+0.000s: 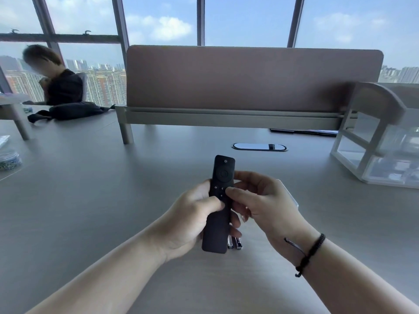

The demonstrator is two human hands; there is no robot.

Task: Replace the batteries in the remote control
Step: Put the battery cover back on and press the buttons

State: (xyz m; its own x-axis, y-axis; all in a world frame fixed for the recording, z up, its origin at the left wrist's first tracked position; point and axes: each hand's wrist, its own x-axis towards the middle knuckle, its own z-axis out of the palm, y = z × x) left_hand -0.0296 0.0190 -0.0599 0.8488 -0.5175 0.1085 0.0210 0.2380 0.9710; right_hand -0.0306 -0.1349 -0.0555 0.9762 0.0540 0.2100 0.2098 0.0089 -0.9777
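A slim black remote control (221, 177) is held above the grey desk (90, 189), button side up, its power button pointing away from me. My left hand (192, 220) wraps its lower half, thumb across the front. My right hand (263, 200) pinches its right edge at the middle, thumb on the buttons. Two batteries (235, 242) lie on the desk just under the remote's lower end, partly hidden by it and by my left fingers. The remote's back side is hidden.
A brown desk divider (249, 80) stands across the back. A cable grommet (259, 146) sits in the desk ahead. A clear drawer organiser (381, 150) stands at right. At far left are a black bag (72, 111), a jar (9, 158), and a seated person (61, 85).
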